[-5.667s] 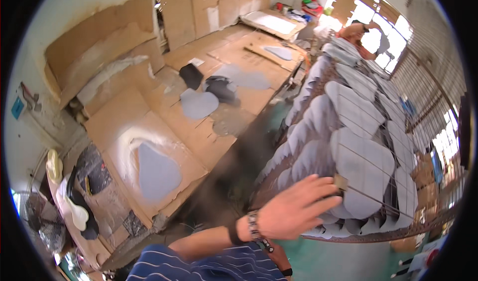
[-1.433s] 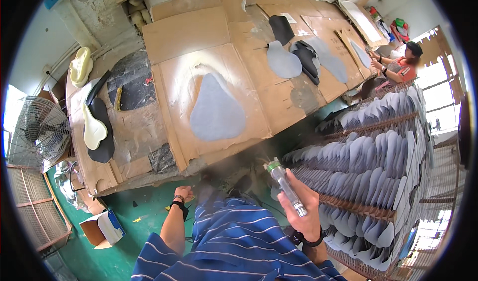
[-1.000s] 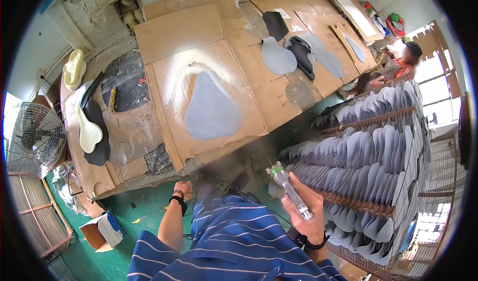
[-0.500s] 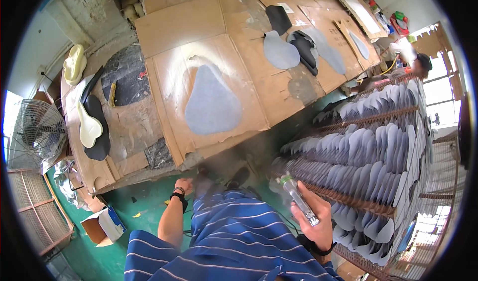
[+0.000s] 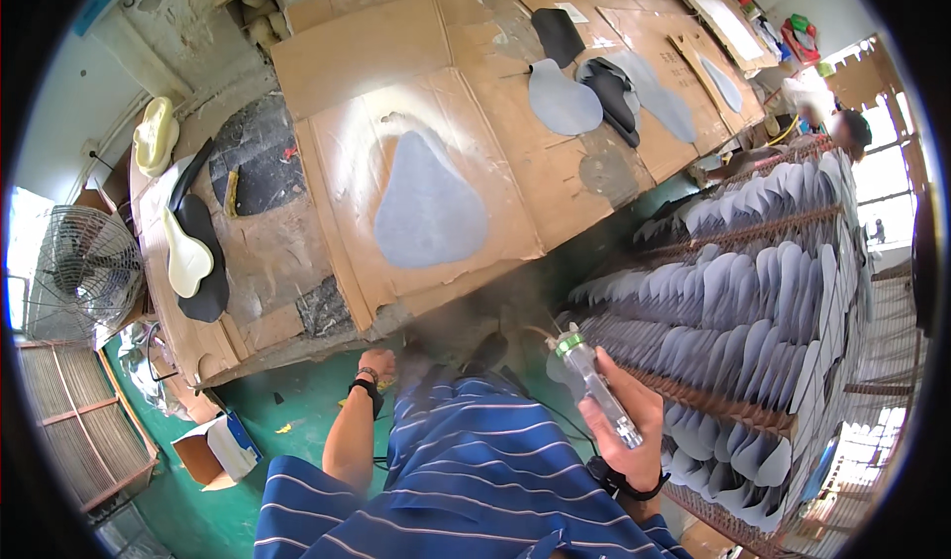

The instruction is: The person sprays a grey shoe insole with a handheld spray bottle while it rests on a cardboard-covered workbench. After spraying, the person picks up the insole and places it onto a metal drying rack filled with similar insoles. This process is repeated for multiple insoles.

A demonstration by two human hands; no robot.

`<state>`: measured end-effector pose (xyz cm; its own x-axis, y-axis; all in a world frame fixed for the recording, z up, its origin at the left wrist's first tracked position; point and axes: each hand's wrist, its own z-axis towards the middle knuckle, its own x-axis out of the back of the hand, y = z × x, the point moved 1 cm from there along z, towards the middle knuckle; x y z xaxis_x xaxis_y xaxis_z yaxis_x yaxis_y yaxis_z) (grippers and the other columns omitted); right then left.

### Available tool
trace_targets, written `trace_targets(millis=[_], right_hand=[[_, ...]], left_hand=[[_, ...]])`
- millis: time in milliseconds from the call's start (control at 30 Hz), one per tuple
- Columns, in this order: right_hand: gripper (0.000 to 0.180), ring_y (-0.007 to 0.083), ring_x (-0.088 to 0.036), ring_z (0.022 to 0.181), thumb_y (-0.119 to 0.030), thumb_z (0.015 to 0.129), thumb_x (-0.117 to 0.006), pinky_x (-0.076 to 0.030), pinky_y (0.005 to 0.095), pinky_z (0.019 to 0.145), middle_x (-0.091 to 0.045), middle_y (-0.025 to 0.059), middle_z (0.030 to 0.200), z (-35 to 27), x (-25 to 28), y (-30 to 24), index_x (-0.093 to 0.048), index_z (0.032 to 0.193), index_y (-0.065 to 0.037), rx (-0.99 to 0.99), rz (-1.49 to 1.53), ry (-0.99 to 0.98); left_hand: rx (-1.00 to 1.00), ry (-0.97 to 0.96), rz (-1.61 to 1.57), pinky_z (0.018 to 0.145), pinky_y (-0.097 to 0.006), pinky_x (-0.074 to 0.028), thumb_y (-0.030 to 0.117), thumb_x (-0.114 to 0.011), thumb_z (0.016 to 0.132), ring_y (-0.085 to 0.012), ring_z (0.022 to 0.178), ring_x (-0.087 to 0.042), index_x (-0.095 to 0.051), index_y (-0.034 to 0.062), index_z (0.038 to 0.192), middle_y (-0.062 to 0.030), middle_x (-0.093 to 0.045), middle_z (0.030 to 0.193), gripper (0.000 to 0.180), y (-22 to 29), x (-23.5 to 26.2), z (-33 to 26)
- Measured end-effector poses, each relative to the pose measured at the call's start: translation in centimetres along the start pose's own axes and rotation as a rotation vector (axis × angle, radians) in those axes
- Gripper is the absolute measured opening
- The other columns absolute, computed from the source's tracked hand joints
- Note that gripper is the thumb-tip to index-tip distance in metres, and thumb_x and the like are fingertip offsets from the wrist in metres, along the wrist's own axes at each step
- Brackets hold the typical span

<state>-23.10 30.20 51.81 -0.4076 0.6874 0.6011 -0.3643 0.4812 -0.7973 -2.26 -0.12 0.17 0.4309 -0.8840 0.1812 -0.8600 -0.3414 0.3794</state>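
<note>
Leftmost, a cream, pear-shaped moulded piece [image 5: 188,262] partly overlaps a flat black sheet [image 5: 206,304]. Our left hand [image 5: 376,364] is near the table's front edge [image 5: 287,353], fingers curled; we cannot tell whether they hold anything. Beyond it, the grey, teardrop-shaped sheet [image 5: 432,207] lies flat on brown cardboard [image 5: 332,203], unmoved. Our right hand [image 5: 634,415] is wrapped around a clear cylindrical tool with a green collar [image 5: 591,376], drawn slightly farther from that sheet over the last second, so we judge the sheet isn't being worked now. Rightmost, a rusty metal rack [image 5: 713,404] carries rows of rounded grey pieces [image 5: 728,292].
</note>
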Motion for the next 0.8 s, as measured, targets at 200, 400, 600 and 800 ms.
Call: trace_targets(millis=[200, 400, 600, 800], right_hand=[[0.05, 0.0239, -0.069, 0.078, 0.0, 0.078, -0.073, -0.052, 0.0292, 0.075, -0.071, 0.0195, 0.093, 0.1, 0.9, -0.6, -0.062, 0.126, 0.007, -0.05, 0.022, -0.111], [0.059, 0.0281, -0.069, 0.077, 0.005, 0.073, -0.075, -0.053, 0.0311, 0.071, -0.069, 0.0193, 0.092, -0.8, 1.4, 0.5, -0.061, 0.131, 0.002, -0.051, -0.006, -0.031], [0.056, 0.0295, -0.072, 0.086, 0.002, 0.075, -0.075, -0.054, 0.032, 0.078, -0.071, 0.0213, 0.101, -2.6, 2.2, 2.0, -0.062, 0.129, 0.004, -0.186, -0.034, -0.065], [0.056, 0.0284, -0.071, 0.079, 0.003, 0.075, -0.074, -0.053, 0.0318, 0.072, -0.07, 0.0199, 0.094, -2.1, 0.8, 1.2, -0.061, 0.13, 0.005, -0.222, -0.022, -0.125]], left_hand=[[0.018, -0.021, -0.009, 0.068, -0.042, -0.062, 0.026, -0.067, 0.093, -0.026, 0.08, -0.073, -0.067, 0.0011, 0.117, -0.0134, -0.073, 0.094, 0.035, 0.1, -0.2, -0.5], [-0.007, -0.023, 0.003, 0.067, -0.042, -0.062, 0.027, -0.067, 0.094, -0.0256, 0.079, -0.073, -0.066, 0.0011, 0.117, -0.0133, -0.073, 0.093, 0.035, 0.4, 0.0, -0.7], [-0.226, -0.084, 0.147, 0.068, -0.035, -0.059, 0.029, -0.067, 0.09, -0.0197, 0.076, -0.073, -0.074, 0.004, 0.105, -0.0087, -0.074, 0.082, 0.03, 3.8, 1.1, -4.0], [-0.469, -0.021, 0.323, 0.07, -0.035, -0.056, 0.035, -0.066, 0.088, -0.0207, 0.074, -0.073, -0.076, 0.0053, 0.096, -0.0092, -0.075, 0.08, 0.032, 12.8, 2.4, -9.4]])
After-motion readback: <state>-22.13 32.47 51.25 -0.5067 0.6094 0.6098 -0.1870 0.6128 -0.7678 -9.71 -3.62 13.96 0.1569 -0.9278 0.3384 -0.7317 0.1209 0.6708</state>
